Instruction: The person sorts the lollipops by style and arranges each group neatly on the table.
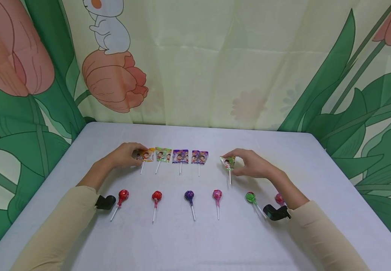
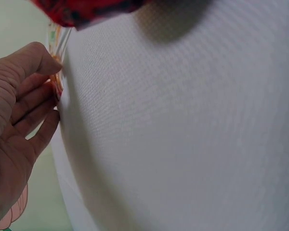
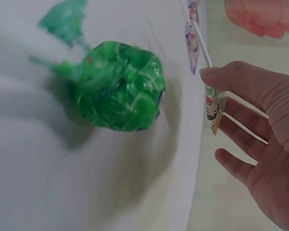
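At the left end of the back row, my left hand point(image 1: 126, 154) pinches the edge of an orange-wrapped flat lollipop point(image 1: 148, 154) between thumb and fingers. In the left wrist view the thumb presses on that wrapper point(image 2: 55, 62). My right hand point(image 1: 251, 164) pinches a green-wrapped flat lollipop point(image 1: 228, 162) by its wrapper, stick pointing toward me. The right wrist view shows this wrapper point(image 3: 213, 108) between thumb and fingers. Between the hands lie a green-wrapped flat lollipop point(image 1: 163, 154) and two purple-wrapped ones, the left point(image 1: 180, 156) and the right point(image 1: 199, 157).
Nearer me runs a spaced row of several round lollipops: red point(image 1: 123, 195), another red point(image 1: 156, 196), purple point(image 1: 189, 195), pink point(image 1: 217, 195), green point(image 1: 250, 197), and a pink one point(image 1: 279, 199) partly behind the right wrist. The white table point(image 1: 181, 244) meets a flowered curtain point(image 1: 198, 75).
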A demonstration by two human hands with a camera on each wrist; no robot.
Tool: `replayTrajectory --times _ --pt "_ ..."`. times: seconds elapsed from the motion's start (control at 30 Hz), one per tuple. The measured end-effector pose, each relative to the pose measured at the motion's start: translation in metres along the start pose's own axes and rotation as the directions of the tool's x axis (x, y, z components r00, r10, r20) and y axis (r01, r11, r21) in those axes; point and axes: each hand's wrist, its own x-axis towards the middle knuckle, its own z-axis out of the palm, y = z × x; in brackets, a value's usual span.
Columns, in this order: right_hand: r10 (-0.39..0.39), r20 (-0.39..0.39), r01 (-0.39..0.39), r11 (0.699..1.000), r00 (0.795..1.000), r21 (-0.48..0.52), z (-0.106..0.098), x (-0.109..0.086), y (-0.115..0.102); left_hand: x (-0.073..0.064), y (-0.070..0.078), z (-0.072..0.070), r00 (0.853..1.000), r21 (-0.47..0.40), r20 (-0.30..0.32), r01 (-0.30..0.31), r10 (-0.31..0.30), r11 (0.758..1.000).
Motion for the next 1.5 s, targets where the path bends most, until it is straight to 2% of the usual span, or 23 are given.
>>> replayTrajectory --times 0.1,0.6,0.9,1.07,1.27,1.5 --pt "0.005 0.001 -0.005 1.0 1.0 -0.013 0.003 0.006 0.0 0.0 0.0 0.0 1.0 -0.002 -0.003 0.0 0.0 1.0" --pt "-0.067 0.013 0.067 0.996 0.998 -0.063 0.011 0.031 -0.001 -0.002 0.0 0.0 1.0 -0.003 -0.002 -0.001 0.001 1.0" --pt "-0.03 0.026 0.032 0.997 0.999 -0.074 0.013 0.045 0.003 -0.002 0.0 0.0 1.0 -0.01 -0.001 0.009 -0.009 1.0" --pt "-0.057 0.029 0.059 0.994 0.998 -0.09 0.015 0.05 0.006 -0.002 0.0 0.001 1.0 -0.007 -0.002 0.014 -0.014 1.0" --pt "-0.064 0.03 0.066 0.994 0.997 -0.092 0.014 0.052 0.006 -0.002 0.001 0.001 1.0 -0.002 -0.003 0.017 -0.017 1.0" --pt "-0.031 0.043 0.035 0.994 0.999 -0.102 0.015 0.053 0.006 -0.001 0.002 0.0 1.0 -0.002 0.006 0.02 -0.02 1.0"
